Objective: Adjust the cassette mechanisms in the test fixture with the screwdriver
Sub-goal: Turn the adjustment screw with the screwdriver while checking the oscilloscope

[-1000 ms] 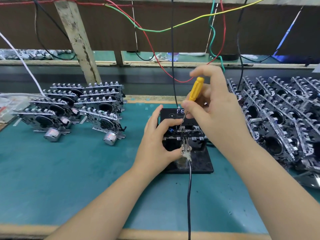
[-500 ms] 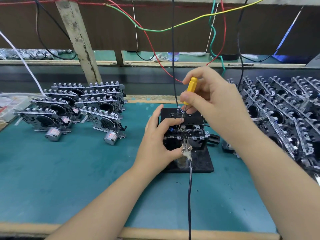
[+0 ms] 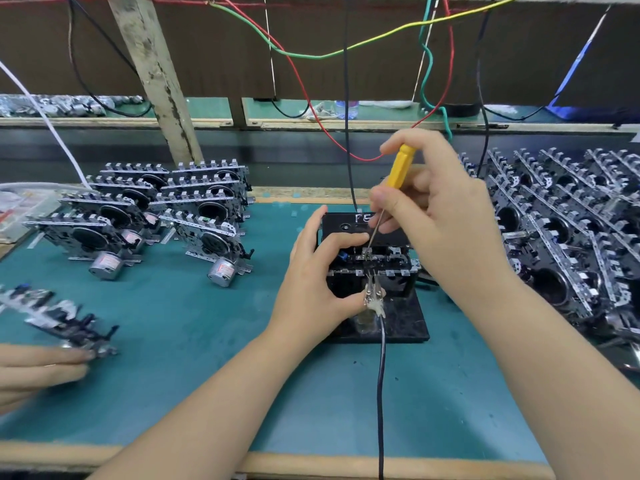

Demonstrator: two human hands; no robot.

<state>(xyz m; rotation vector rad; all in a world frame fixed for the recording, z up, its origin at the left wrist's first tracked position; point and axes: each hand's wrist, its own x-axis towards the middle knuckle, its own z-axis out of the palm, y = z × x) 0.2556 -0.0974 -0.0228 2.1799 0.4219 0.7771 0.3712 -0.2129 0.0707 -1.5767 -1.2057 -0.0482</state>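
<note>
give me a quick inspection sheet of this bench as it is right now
surface: teal mat with a wooden front edge.
job's things: cassette mechanism sits in the black test fixture; screwdriver tip is down at it.
clutter: mechanisms grouped at left, more piled at right; another person's hand holds a blurred mechanism.
grippers: left hand grips the fixture; right hand pinches the screwdriver.
cables: black lead with clips; loose wires overhead.
surroundings: wooden post, rear shelf.

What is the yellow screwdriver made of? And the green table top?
The screwdriver handle looks like smooth yellow plastic, evenly coloured; its thin shaft looks like metal, grey and shiny. The table top seems a matte green rubbery mat, dull and scuffed, on a wood edge.
</note>
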